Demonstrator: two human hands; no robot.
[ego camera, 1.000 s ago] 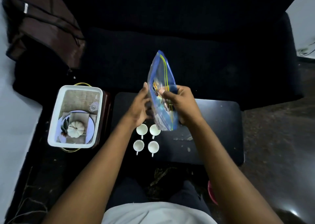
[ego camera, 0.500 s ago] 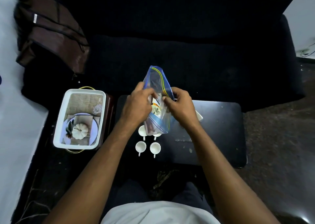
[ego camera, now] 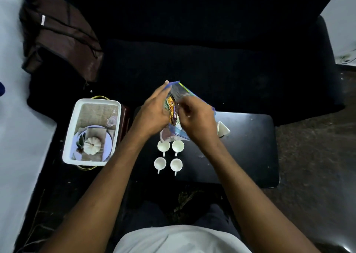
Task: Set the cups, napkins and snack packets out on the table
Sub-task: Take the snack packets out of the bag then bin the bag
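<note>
A clear zip bag (ego camera: 178,93) with a blue and yellow-green seal hangs above the far edge of the black table (ego camera: 248,150). Colourful snack packets (ego camera: 171,108) show inside it. My left hand (ego camera: 154,114) holds the bag's left side, fingers stretched along it. My right hand (ego camera: 196,117) grips the right side at the bag's mouth, fingertips close to the packets. Several small white cups (ego camera: 169,155) stand in a square on the table just below the bag. White folded napkins (ego camera: 223,130) lie behind my right wrist, partly hidden.
A white tray (ego camera: 71,137) with a plate, a small white pumpkin and a clear glass sits to the left of the table. A black sofa (ego camera: 212,50) runs along the far side, with a brown bag (ego camera: 57,38) on its left arm.
The bag has come down from upright and high to low over the table's far edge. Both hands have closed in on its mouth, and the packets inside now show.
</note>
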